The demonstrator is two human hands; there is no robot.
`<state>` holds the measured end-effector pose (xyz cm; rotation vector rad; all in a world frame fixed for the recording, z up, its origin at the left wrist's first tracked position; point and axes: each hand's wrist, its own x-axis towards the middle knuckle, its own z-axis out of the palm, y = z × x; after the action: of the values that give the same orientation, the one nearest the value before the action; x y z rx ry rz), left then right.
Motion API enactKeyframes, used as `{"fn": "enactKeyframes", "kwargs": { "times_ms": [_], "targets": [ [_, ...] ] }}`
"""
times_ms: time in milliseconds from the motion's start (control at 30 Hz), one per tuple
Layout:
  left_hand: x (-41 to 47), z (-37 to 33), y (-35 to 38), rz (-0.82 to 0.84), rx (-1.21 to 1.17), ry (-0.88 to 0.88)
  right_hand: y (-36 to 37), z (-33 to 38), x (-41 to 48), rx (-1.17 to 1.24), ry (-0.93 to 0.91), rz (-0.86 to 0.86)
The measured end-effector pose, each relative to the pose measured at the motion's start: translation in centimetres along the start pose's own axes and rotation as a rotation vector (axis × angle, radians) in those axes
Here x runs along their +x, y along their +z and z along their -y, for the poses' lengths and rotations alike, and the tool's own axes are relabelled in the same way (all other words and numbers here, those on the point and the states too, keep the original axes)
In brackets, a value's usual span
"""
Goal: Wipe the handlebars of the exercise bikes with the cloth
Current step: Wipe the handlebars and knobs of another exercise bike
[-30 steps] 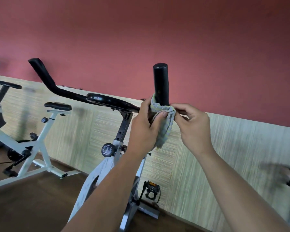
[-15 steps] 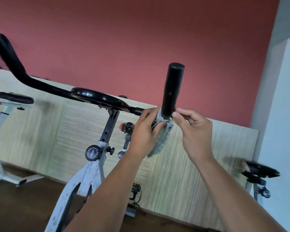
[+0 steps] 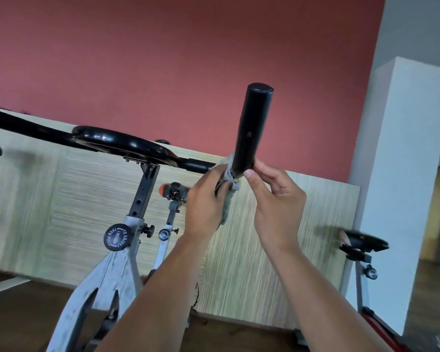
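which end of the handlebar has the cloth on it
The upright bar end: the cloth is wrapped round its base, gripped by the left hand. The other end runs off the left edge, bare.

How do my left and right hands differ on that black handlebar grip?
Left hand clutches the grey cloth low on the upright black handlebar grip; right hand pinches the grip's base with fingertips. Left hand sits left of it, right hand right. Both touch its bottom.
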<state>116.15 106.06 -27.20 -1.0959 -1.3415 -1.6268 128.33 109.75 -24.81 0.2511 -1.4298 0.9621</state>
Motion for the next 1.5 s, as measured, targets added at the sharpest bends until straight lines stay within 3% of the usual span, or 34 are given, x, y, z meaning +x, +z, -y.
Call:
{"fn": "enactKeyframes", "kwargs": {
  "times_ms": [233, 333, 567, 900, 1300, 1500],
  "targets": [
    [2.0, 3.0, 0.0, -0.026, 0.450, 0.214, 0.1, 0.3, 0.0, 0.012, -0.003, 0.006],
    [2.2, 3.0, -0.4, -0.022, 0.538, 0.166, 0.0, 0.5, 0.2, -0.004, -0.006, 0.023],
    [2.2, 3.2, -0.9, -0.063, 0.550, -0.007, -0.4, 0.7, 0.5, -0.044, -0.014, 0.058],
    [0.9, 0.3, -0.8, -0.136, 0.253, -0.286, -0.7, 0.6, 1.1, -0.012, 0.030, 0.094],
    [-2.6, 0.5, -3.9, 0.368, 0.586, -0.380, -3.3, 0.0, -0.2, -0.087, 0.093, 0.171],
    [-3.7, -3.1, -4.4, 0.615, 0.741, -0.345, -7.7, -2.2, -2.5, -0.326, 0.132, 0.344]
  ]
}}
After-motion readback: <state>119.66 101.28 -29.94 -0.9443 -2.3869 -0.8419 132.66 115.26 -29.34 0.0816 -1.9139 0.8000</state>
